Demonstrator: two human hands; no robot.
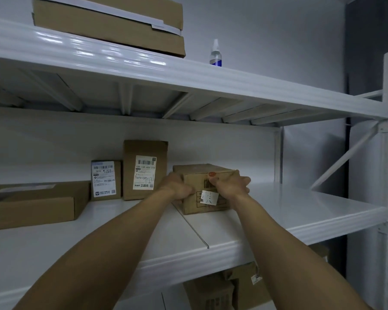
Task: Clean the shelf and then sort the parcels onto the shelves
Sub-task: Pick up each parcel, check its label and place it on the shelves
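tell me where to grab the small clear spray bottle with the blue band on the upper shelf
Wrap the grip round the body of the small clear spray bottle, just below its pale cap, coming from the front over the lip. It stands upright on the white metal upper shelf, free on both sides; the lip hides its base.

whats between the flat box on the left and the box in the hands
A short upright parcel and a taller upright parcel, both labelled, then the left hand on the held box's side; head view.
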